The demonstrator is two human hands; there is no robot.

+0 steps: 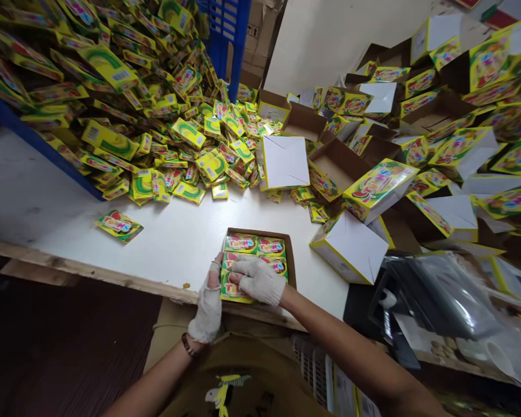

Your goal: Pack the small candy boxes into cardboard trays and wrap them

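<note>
A shallow open cardboard box (291, 260) lies near the table's front edge, with several small yellow-green packs (271, 246) in rows inside it. My left hand (208, 307), in a white glove with bare fingertips, is closed along the box's left side. Over the packs, my gloved right hand (260, 281) reaches in from the right, its fingers and thumb bent around one small pack (231, 260). The hand hides part of the lower rows. A single loose pack (120, 225) lies on the table to the left.
A large heap of small packs (156, 116) spills from a blue plastic crate (226, 26) onto the white table (169, 231). To the right, printed boxes (380, 182) are piled up, some upside down. A black device (429, 295) under clear plastic stands at the lower right.
</note>
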